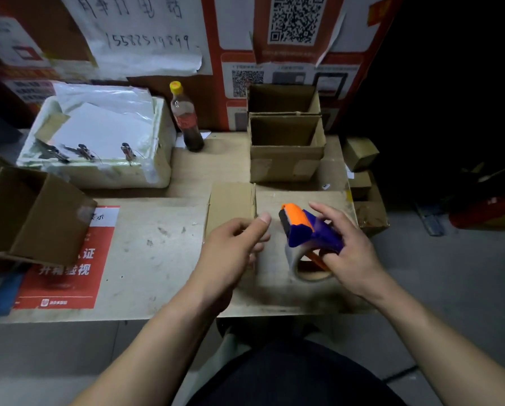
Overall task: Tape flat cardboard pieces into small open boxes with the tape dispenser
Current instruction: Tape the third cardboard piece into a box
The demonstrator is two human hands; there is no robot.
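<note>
1. Right hand (pixel 351 250): grip closed around the handle of the dispenser (pixel 307 230), index finger stretched out above it; the tool is raised just over the cardboard, orange-and-black head pointing away from the person, tape roll (pixel 304 268) hanging beneath.
2. Left hand (pixel 233 244): fingers curled, thumb extended along the top; it rests at the fold of the cardboard (pixel 274 218), and whether it pinches the edge cannot be told.
3. Cardboard: lies on the desk (pixel 157 238) directly before the person, one flap (pixel 230 203) to the left of the fold, a wider panel under the dispenser.
4. Open boxes (pixel 286 148): two, one behind the other, at the far edge of the desk beyond the cardboard.
5. Tilted box (pixel 37 218): open, at the left edge of the desk.
6. Foam box (pixel 104 142): white, far left, holding sheets and plastic; metal clips on its front rim.
7. Bottle (pixel 186 118): upright, yellow cap, dark liquid, between the foam box and the open boxes.
8. Red notice (pixel 69 259): flat on the desk, partly under the tilted box.
</note>
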